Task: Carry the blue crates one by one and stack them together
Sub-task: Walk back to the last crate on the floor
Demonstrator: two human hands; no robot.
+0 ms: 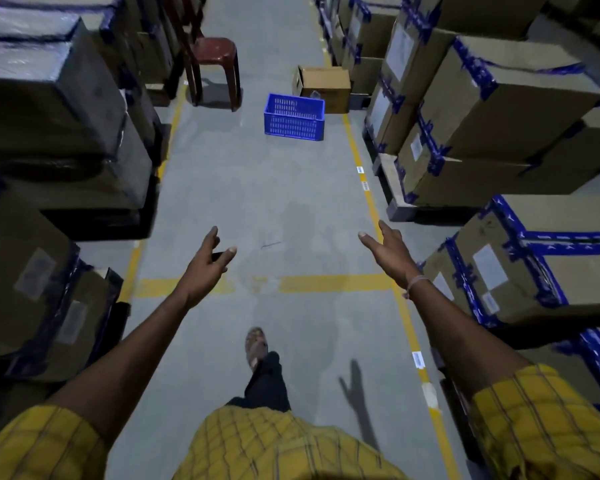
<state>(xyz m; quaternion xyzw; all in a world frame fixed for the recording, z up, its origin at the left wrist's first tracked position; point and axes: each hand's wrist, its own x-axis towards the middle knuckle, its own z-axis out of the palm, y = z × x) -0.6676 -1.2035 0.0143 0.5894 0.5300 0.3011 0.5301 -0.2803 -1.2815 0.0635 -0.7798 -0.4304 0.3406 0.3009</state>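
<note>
One blue perforated crate stands on the grey floor far down the aisle, a little right of centre. Both my arms reach forward over the floor, well short of it. My left hand has relaxed fingers and holds nothing. My right hand is also relaxed and holds nothing, with a thread band at its wrist. No other blue crate is in view.
Stacked cardboard boxes with blue tape line the right side, wrapped boxes the left. A maroon plastic chair and a lone brown carton stand beyond the crate. Yellow floor lines edge the aisle. My sandalled foot steps forward.
</note>
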